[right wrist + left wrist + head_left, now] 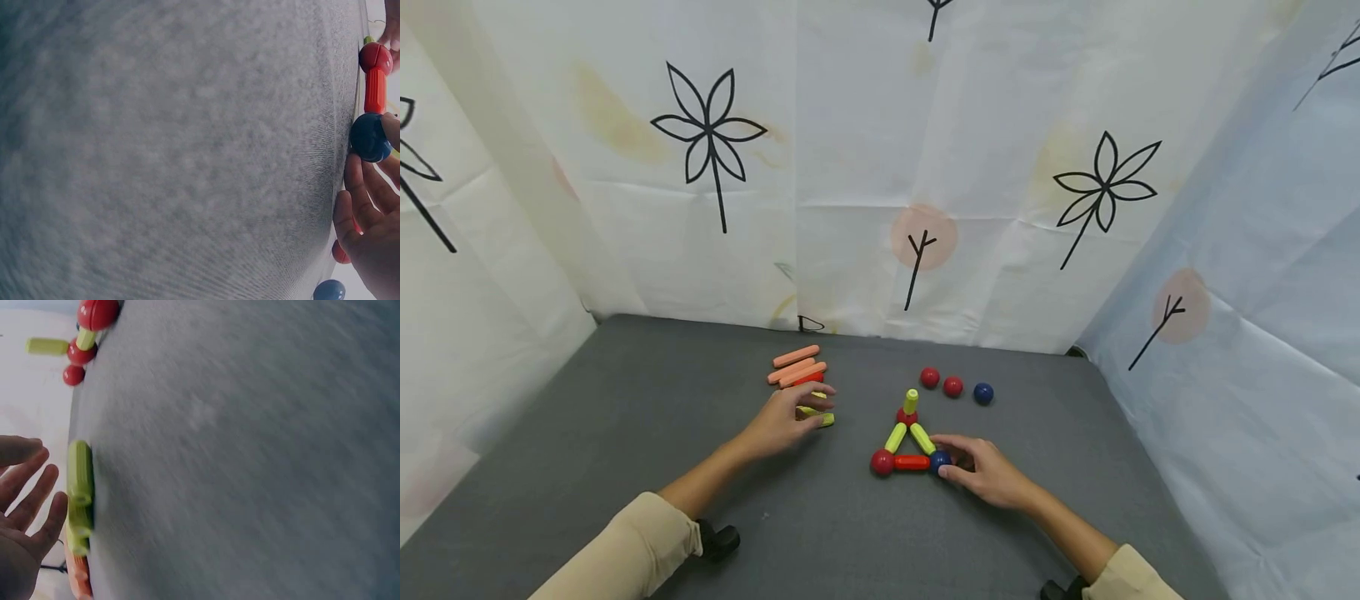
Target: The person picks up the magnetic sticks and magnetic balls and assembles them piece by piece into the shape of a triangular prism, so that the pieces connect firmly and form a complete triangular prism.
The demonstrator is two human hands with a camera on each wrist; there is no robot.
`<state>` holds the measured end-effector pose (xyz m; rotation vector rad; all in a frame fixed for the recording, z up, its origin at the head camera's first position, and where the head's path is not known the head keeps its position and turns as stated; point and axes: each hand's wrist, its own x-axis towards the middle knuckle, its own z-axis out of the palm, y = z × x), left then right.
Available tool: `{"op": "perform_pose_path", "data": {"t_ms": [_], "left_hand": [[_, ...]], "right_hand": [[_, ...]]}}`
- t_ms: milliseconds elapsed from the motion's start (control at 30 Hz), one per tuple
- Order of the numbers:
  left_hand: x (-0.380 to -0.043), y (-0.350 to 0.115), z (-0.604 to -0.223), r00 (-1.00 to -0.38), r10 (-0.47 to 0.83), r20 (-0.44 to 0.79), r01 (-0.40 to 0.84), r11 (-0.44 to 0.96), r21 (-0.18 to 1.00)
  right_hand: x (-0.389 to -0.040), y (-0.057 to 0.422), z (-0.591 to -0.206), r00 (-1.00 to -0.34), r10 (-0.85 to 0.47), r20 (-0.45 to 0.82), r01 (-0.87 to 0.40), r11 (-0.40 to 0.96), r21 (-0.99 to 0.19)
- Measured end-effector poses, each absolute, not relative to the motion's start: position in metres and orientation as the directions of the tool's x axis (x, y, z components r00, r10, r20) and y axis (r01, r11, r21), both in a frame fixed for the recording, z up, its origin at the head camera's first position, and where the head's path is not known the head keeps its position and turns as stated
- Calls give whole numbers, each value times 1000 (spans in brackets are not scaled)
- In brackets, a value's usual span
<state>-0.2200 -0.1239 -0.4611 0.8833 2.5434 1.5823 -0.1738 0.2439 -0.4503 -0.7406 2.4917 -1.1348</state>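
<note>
A triangle of balls and rods lies on the table: a red ball (883, 462), a blue ball (940, 462) and a farther red ball (907, 416). A red rod (912, 462) forms its near side, with yellow-green rods (896, 437) on the other two. Another yellow-green rod (912, 401) stands up from the far ball. My right hand (988, 477) holds the blue corner ball between thumb and fingers. Over loose yellow-green rods (80, 472) hovers my left hand (781, 425), its fingers spread and holding nothing.
Orange rods (795, 356) and a red rod (809, 378) lie beyond my left hand. Behind the triangle, to the right, are two red balls (952, 387) and a loose blue ball (983, 393). Patterned cloth walls (850, 267) border the grey table (820, 542).
</note>
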Motion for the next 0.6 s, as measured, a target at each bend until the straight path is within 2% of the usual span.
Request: {"op": "perform_pose_path", "data": {"t_ms": [167, 367, 500, 600], "left_hand": [[-217, -137, -465, -837, 468, 282, 507, 471, 722], [-212, -134, -466, -873, 425, 238, 478, 652, 588], [-209, -124, -464, -875, 411, 256, 484, 732, 479], [-207, -118, -464, -874, 411, 260, 486, 754, 442]], "right_hand": [[-174, 245, -450, -825, -561, -72, -318, 565, -761], [-173, 245, -451, -817, -575, -43, -343, 544, -766], [-173, 246, -451, -815, -578, -36, -349, 540, -766], [-174, 245, -451, -819, -572, -52, -336, 551, -764]]}}
